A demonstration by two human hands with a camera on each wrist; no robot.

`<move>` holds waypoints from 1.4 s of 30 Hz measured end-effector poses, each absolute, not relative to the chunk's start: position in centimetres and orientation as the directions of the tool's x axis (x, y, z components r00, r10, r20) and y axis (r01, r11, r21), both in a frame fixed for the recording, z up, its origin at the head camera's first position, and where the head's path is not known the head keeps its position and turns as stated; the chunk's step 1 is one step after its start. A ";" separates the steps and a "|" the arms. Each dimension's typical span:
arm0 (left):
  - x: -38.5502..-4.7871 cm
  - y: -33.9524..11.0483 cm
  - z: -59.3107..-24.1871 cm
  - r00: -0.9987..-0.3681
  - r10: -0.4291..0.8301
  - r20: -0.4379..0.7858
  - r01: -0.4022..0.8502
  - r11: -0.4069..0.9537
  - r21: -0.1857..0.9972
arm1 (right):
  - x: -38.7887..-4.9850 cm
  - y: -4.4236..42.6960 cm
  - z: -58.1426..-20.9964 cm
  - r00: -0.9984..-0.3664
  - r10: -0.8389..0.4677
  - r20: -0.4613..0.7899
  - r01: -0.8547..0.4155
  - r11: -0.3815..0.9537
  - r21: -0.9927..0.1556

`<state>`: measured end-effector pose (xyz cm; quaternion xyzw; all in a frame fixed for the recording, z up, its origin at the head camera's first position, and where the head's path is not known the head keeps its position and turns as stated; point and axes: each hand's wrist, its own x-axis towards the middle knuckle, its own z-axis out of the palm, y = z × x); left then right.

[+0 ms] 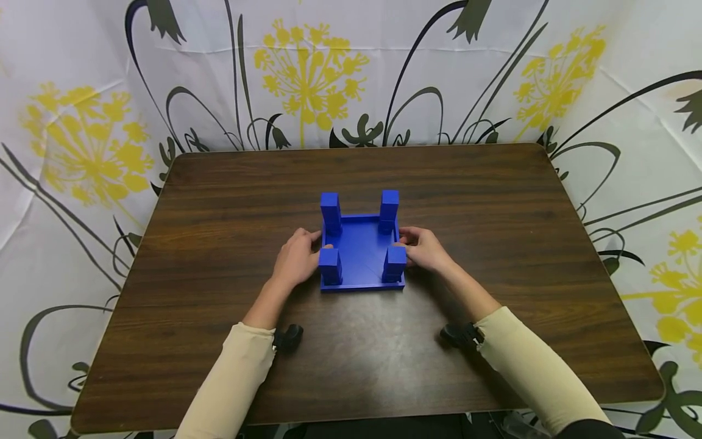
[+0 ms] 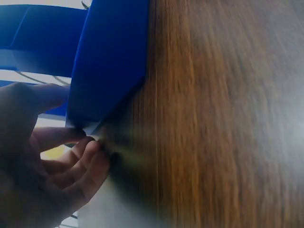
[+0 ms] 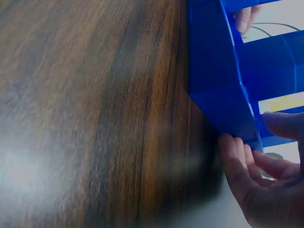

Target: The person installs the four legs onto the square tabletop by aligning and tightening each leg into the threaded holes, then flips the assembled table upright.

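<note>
A blue square tray with upright posts at its corners (image 1: pixel 362 253) is at the middle of the brown table. My left hand (image 1: pixel 296 259) holds its left side, with the thumb over the rim and the fingers curled at the outer wall. On the opposite side, my right hand (image 1: pixel 425 249) grips the tray in much the same way. Both wrist views show the blue side wall (image 2: pixel 111 52) close up, near the wood. Fingertips (image 3: pixel 229 145) of the right hand meet the wall's lower edge. I cannot tell whether the tray's underside fully touches the table.
The wooden table (image 1: pixel 230 201) extends around the tray on all sides. Behind it hangs a white cloth with yellow and grey flowers (image 1: pixel 307 73). Black wrist devices (image 1: pixel 289 337) sit at both sleeve cuffs.
</note>
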<state>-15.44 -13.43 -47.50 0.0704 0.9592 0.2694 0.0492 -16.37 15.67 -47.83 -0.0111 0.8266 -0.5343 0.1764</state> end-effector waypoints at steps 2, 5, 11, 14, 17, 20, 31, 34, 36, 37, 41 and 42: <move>-15.6 -13.2 -47.6 -0.989 0.137 -0.058 0.085 0.841 0.534 | -16.6 15.4 -48.0 -0.937 -0.193 -0.290 0.184 0.435 -0.882; -15.8 -13.0 -47.7 -0.992 0.111 -0.058 0.063 0.842 0.536 | -16.8 15.1 -48.1 -0.941 -0.166 -0.294 0.187 0.470 -0.862; -15.8 -12.7 -47.9 -0.995 0.101 -0.011 0.080 0.838 0.540 | -17.1 14.8 -47.8 -0.961 -0.138 -0.239 0.114 0.588 -0.801; -15.7 -12.7 -47.9 -0.995 0.103 0.019 0.097 0.840 0.533 | -17.2 14.7 -47.6 -0.961 -0.145 -0.236 0.104 0.603 -0.791; -15.8 -12.7 -47.9 -0.994 0.103 0.031 0.104 0.845 0.524 | -17.2 14.7 -47.5 -0.958 -0.153 -0.244 0.105 0.603 -0.791; -15.7 -12.6 -47.9 -0.994 0.104 0.041 0.110 0.843 0.527 | -17.0 14.6 -47.6 -0.958 -0.149 -0.243 0.111 0.591 -0.799; -15.3 -12.0 -47.6 -0.995 0.040 0.086 0.086 0.774 0.628 | -16.3 14.1 -47.2 -0.979 -0.088 -0.185 0.108 0.547 -0.830; -15.2 -12.0 -47.7 -0.997 0.018 0.074 0.063 0.746 0.663 | -16.2 14.1 -47.3 -0.981 -0.085 -0.177 0.110 0.512 -0.852; -15.2 -12.0 -47.7 -0.998 0.005 0.067 0.049 0.733 0.679 | -16.1 14.1 -47.4 -0.980 -0.097 -0.171 0.104 0.483 -0.869; -15.2 -12.0 -47.7 -0.998 0.002 0.067 0.047 0.727 0.685 | -16.1 14.1 -47.5 -0.980 -0.106 -0.166 0.098 0.471 -0.876; -15.1 -12.1 -47.7 -0.997 0.009 0.073 0.057 0.715 0.697 | -16.1 14.3 -47.7 -0.979 -0.155 -0.131 0.049 0.444 -0.895; -15.1 -12.2 -47.7 -0.997 0.016 0.078 0.066 0.714 0.697 | -16.1 14.4 -47.8 -0.978 -0.168 -0.125 0.039 0.439 -0.898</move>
